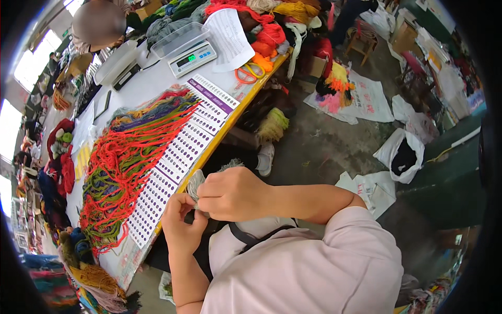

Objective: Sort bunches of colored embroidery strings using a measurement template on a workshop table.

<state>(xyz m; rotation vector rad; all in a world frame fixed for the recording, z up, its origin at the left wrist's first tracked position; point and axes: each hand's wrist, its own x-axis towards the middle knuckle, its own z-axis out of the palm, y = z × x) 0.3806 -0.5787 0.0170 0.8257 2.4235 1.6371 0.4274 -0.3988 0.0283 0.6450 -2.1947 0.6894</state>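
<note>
Yarn stock, far left: skeins in red, dark blue and green (57,167) are heaped along the far side of the white worktable (151,78).
Loose strands: a thick fan of red, olive and purple yarn lengths (125,162) lies across the tabletop, its ends running up to the sample cards.
Sample cards: long white cards punched with rows of small holes (180,157) lie end to end along the table's yellow edge.
Left hand (182,222): fingers curled shut, pinching the lower end of a small grey yarn tuft just off the table edge.
Grey yarn tuft (196,183): held between both hands, close to the near end of the cards; its frayed top stands above the fingers.
Right hand (232,194): closed in a loose fist over the tuft, knuckles up, touching the left hand.
Scale: a digital weighing scale (191,57) stands at the far end of the table, beside a sheet of paper (230,36) and orange-handled scissors (248,73).
Floor, right: white sacks (402,154) and scattered yarn lie on the concrete.
</note>
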